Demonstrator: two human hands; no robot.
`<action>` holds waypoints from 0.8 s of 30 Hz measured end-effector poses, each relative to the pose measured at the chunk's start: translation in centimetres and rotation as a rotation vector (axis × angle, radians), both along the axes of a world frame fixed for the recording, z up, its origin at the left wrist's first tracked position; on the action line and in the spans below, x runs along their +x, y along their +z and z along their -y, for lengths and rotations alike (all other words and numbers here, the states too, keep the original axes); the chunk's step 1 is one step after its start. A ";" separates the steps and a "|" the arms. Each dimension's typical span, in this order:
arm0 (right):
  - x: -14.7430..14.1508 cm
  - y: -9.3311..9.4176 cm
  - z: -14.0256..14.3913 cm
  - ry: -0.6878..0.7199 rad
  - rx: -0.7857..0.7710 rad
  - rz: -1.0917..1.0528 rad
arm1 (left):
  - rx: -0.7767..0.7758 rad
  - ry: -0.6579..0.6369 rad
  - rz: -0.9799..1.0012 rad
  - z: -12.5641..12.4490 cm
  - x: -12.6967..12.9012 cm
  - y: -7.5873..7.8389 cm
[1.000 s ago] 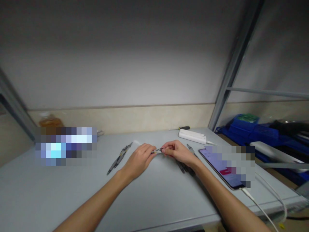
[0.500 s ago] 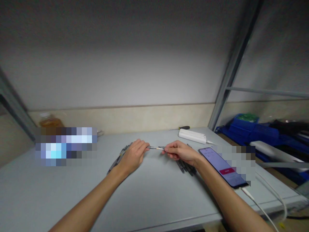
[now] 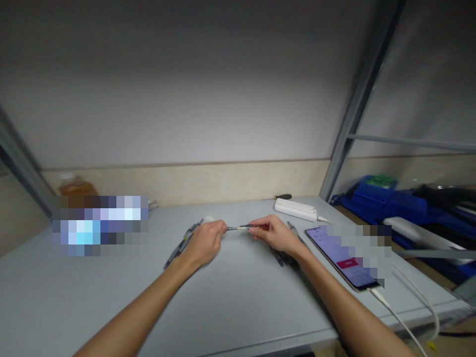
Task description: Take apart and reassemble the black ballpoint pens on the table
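Note:
Between my two hands a slim pen (image 3: 237, 228) with a shiny, pale middle is held level above the table. My left hand (image 3: 208, 240) pinches its left end, fingers closed. The right end sits in the closed fingertips of my right hand (image 3: 273, 233), which partly hide it. Several dark pens (image 3: 173, 255) lie beside my left hand, partly covered by it. More dark pens (image 3: 277, 257) rest under and beside my right hand. A small whitish thing (image 3: 208, 218) shows just behind my left hand; its kind is unclear.
A phone (image 3: 340, 258) with a cable lies to the right on the grey table (image 3: 223, 307). Behind it are a white power strip (image 3: 295, 209) and a screwdriver (image 3: 284, 197). A bottle (image 3: 76, 186) stands at the back left by a blurred patch. Blue bins (image 3: 386, 198) are beyond the right edge.
Both hands have shifted slightly left with the pen. My right hand has turned a little, and the whitish thing behind my left hand has come into view.

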State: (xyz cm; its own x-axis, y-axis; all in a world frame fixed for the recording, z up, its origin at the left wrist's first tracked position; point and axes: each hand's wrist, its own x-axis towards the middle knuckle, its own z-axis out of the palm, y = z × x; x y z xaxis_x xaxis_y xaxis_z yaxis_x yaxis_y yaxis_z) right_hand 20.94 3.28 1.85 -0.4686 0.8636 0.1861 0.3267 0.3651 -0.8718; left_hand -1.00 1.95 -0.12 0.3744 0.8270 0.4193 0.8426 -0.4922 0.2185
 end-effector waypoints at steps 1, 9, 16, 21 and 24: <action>0.0 0.0 0.0 -0.004 0.080 0.021 | -0.046 0.013 0.016 0.0 0.0 0.0; -0.2 0.0 -0.2 -0.133 0.449 0.144 | -0.111 0.021 0.340 0.0 0.0 0.1; 0.0 -0.5 -1.0 -0.223 0.171 -0.102 | -0.024 -0.001 0.451 -0.2 -0.1 0.0; 0.2 -0.2 -0.9 -0.214 0.066 -0.220 | -0.048 -0.023 0.490 -0.3 -0.1 0.1; 0.2 0.1 -0.6 -0.205 0.027 -0.238 | -0.101 -0.027 0.517 -0.4 -0.1 0.0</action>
State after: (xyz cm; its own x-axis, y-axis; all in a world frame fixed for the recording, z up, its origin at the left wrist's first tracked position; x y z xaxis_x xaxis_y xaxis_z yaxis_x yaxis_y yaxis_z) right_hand 21.16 3.86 1.93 -0.2257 0.9288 0.2939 0.1843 0.3369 -0.9233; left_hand -1.07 2.34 -0.12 0.1616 0.8657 0.4738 0.5990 -0.4676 0.6500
